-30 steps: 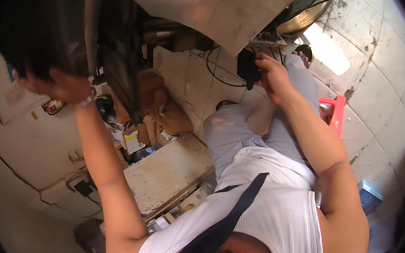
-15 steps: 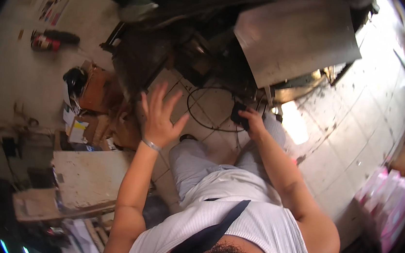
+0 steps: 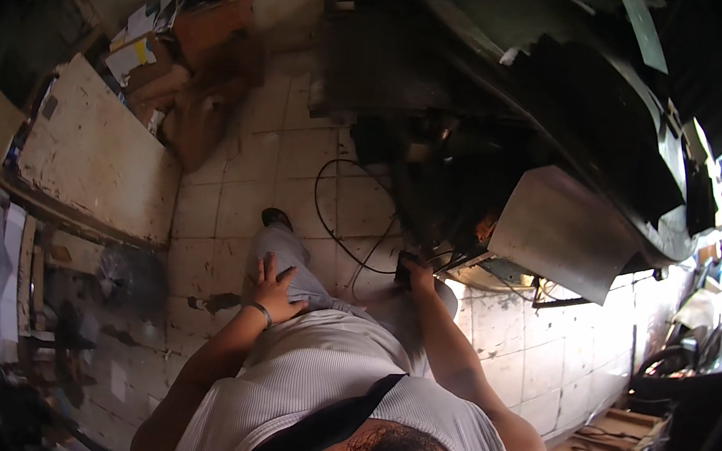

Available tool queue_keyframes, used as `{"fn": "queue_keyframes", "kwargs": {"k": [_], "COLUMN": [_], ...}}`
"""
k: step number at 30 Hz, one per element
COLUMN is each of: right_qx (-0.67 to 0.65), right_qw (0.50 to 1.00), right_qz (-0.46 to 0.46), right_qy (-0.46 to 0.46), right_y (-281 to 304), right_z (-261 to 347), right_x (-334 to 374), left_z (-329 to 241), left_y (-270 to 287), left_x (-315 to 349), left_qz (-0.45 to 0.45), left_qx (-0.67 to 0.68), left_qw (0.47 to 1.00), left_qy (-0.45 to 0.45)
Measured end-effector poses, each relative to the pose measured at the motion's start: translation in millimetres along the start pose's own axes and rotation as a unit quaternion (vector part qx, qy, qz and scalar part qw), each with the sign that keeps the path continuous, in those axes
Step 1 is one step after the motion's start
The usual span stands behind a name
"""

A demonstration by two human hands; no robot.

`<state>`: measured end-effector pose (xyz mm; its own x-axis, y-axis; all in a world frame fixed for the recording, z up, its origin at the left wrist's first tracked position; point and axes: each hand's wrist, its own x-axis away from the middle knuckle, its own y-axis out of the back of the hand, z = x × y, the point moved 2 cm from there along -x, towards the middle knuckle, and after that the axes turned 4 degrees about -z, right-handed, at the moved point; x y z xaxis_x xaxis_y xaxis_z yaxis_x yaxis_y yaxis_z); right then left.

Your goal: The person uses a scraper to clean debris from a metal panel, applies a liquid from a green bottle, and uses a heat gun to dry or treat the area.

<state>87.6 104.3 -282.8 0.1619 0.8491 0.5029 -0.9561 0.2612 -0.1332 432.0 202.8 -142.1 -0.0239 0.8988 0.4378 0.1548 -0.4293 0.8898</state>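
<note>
My right hand (image 3: 422, 280) is closed round a small dark block-shaped object (image 3: 406, 268) whose exact kind I cannot make out. Close by, a thin black cable (image 3: 321, 208) makes a loose loop over the floor and runs up to that hand. My left hand (image 3: 278, 296), with a band at the wrist, rests on the top of my grey-trousered thigh, fingers spread and holding nothing. Beyond my right hand stands a large dark machine (image 3: 471, 80), with a plain metal sheet panel (image 3: 560, 232) on its near side.
Stained pale tiles (image 3: 250, 163) cover the floor. To the left are a worn pale board (image 3: 95, 139) and a heap of cardboard boxes (image 3: 211, 24). A wooden tray (image 3: 609, 445) lies at the lower right, with clutter along the right wall.
My left hand has come down from the air onto my thigh. My right hand keeps its hold on the dark object. The whole view has turned, and the machine appears further right.
</note>
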Motion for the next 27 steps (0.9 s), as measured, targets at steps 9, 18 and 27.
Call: {"fn": "queue_keyframes", "kwargs": {"k": [9, 18, 27], "right_qx": [0.334, 0.346, 0.297], "right_qw": [0.883, 0.784, 0.808], "right_qz": [0.149, 0.117, 0.148], "right_qy": [0.295, 0.502, 0.486], "right_y": [-117, -257, -293], "right_z": [198, 383, 382], "right_x": [48, 17, -15], "left_z": [20, 41, 47], "left_y": [4, -16, -3], "left_x": [-6, -14, -17], "left_qz": [-0.049, -0.19, -0.172], "left_qx": [0.019, 0.12, 0.113], "left_qw": [0.998, 0.974, 0.978], "left_qy": [0.025, -0.04, -0.039]}}
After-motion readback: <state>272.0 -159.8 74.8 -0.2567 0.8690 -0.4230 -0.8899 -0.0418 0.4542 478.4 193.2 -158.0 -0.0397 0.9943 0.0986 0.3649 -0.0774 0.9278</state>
